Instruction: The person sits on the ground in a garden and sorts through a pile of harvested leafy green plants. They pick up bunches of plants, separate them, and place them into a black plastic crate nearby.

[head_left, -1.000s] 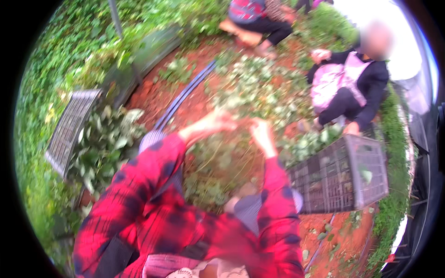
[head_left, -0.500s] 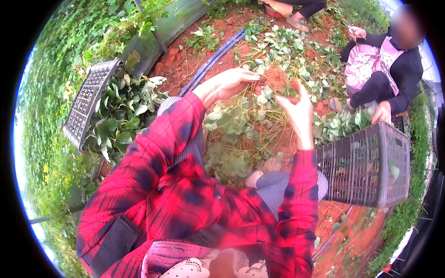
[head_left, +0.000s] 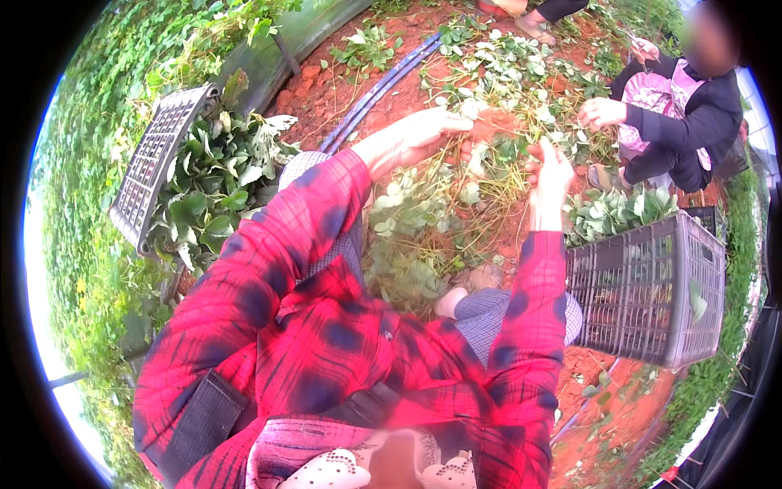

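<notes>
Flanking the red-sleeved arms are a dark crate [head_left: 648, 293] of leafy plants on the right and a grey crate [head_left: 155, 163] on the left; a seated person [head_left: 676, 122] works beyond; since half a second ago both hands have spread apart; left hand [head_left: 423, 134] and right hand [head_left: 550, 175] each pinch the uprooted plant bunch [head_left: 481, 175], fingers closed on it; its stems run roughly left-right above the red soil [head_left: 326, 98].

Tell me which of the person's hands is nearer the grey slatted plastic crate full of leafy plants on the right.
The right hand. It is raised just above and left of the grey slatted plastic crate; the left hand is farther left, among the pile of green plants.
</notes>
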A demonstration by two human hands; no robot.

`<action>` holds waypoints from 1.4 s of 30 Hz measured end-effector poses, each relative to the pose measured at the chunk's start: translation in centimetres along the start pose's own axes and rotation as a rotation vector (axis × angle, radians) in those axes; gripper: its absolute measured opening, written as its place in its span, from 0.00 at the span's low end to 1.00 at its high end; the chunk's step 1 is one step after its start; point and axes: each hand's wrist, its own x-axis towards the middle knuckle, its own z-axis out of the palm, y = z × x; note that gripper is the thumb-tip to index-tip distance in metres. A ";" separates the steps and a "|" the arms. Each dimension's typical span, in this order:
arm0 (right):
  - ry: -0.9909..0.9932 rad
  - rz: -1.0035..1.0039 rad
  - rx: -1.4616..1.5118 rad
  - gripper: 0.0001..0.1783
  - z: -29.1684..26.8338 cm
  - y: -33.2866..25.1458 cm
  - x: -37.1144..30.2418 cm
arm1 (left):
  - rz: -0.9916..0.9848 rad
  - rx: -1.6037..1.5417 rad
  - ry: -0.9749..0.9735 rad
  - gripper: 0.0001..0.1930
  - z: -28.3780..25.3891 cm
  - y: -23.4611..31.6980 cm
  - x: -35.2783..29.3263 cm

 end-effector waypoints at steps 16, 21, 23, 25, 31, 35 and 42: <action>-0.033 -0.184 -0.627 0.09 -2.8 4.6 -0.8 | 0.153 0.447 0.140 0.17 -0.1 -0.3 -1.2; -0.449 0.098 -0.180 0.22 0.9 2.3 -6.3 | 0.157 0.566 0.175 0.15 -0.4 -0.8 -0.1; -0.426 0.142 0.084 0.17 2.4 1.3 -6.3 | 0.186 0.593 0.110 0.15 -0.6 -1.2 0.3; -0.390 0.190 0.296 0.12 2.9 1.1 -5.9 | 0.245 0.710 0.136 0.15 -0.6 -1.3 0.4; -0.481 0.411 0.778 0.06 2.4 -0.6 -6.8 | 0.479 1.078 0.297 0.14 0.1 -0.7 -0.7; -0.618 0.117 0.875 0.11 -0.9 -2.2 -8.5 | 0.613 1.057 0.553 0.13 -2.3 -0.8 0.1; -0.374 -0.052 -0.372 0.27 0.8 -0.3 -7.9 | 0.385 0.776 0.330 0.22 -0.6 0.2 -1.4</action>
